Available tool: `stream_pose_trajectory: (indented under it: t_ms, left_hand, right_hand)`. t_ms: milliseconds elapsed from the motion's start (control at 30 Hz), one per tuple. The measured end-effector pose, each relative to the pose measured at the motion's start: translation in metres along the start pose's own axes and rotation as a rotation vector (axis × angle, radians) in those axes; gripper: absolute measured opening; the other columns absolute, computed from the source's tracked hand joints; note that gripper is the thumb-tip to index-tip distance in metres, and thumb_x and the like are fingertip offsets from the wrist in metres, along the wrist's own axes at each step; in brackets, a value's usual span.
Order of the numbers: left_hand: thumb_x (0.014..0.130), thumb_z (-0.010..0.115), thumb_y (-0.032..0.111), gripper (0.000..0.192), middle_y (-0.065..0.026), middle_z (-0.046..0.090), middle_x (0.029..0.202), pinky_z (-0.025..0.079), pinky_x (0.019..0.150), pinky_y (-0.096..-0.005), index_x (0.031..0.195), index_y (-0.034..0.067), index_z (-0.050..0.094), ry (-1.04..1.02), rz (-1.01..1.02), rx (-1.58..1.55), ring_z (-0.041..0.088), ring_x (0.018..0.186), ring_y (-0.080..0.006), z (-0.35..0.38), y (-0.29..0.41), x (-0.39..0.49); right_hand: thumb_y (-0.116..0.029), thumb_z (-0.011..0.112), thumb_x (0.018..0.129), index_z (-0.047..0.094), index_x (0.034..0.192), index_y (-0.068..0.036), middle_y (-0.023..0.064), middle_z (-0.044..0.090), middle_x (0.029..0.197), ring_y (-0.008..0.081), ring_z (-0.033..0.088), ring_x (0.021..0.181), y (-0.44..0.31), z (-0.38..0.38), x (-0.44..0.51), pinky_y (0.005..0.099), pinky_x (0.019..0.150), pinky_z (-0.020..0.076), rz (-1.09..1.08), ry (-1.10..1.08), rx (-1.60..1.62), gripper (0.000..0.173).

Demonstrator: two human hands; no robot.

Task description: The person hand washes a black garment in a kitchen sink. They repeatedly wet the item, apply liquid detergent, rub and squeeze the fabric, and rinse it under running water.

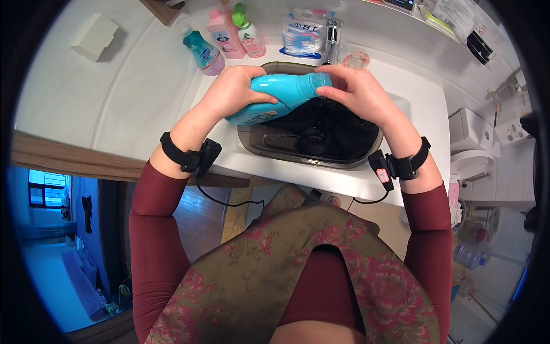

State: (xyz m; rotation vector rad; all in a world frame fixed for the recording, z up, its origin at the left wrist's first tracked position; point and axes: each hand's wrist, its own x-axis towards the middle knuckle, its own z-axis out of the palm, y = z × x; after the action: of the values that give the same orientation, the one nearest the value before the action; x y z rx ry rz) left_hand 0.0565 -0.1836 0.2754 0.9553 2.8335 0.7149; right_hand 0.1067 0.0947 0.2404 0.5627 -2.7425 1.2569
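Observation:
My left hand (238, 92) is wrapped round the body of a blue plastic bottle (279, 92), which lies tilted on its side with its neck towards the right. At the neck, the thumb and fingers of my right hand (348, 88) grip a translucent cap (320, 81). Whether the cap is seated on the neck or loose, I cannot tell. Below the bottle, a dark translucent plastic basin (275, 150) rests in the white sink. Wet black cloth (335, 129) lies inside it.
A chrome faucet (333, 34) stands behind the basin, beside a plastic refill pouch (303, 34). Left of these are a teal bottle (204, 53), a pink bottle (226, 34) and a green-topped pump bottle (250, 38). A toilet (470, 163) stands at the right.

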Motion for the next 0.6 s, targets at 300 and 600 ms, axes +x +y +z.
stream_pose_trajectory:
  t_ms: [300,600]
  left_hand:
    - [0.071,0.089,0.026,0.042,-0.017,0.071,0.085,0.054,0.073,-0.0359,0.1,0.001,0.072,0.054,0.001,0.057,0.069,0.076,-0.0272,0.008,0.009,0.006]
    - [0.071,0.089,0.026,0.043,-0.0168,0.072,0.086,0.054,0.074,-0.0354,0.102,0.001,0.072,0.067,0.006,0.063,0.069,0.078,-0.0284,0.011,0.022,0.006]
  right_hand:
    - [-0.048,0.056,0.1,0.066,0.114,-0.004,0.0194,0.069,0.083,0.0394,0.067,0.082,0.006,0.008,-0.011,0.0452,0.074,0.0532,-0.217,0.275,0.004,0.048]
    - [-0.042,0.058,0.1,0.056,0.109,-0.006,0.0167,0.07,0.093,0.041,0.067,0.082,0.006,0.014,-0.012,0.049,0.069,0.0533,-0.335,0.481,-0.344,0.037]
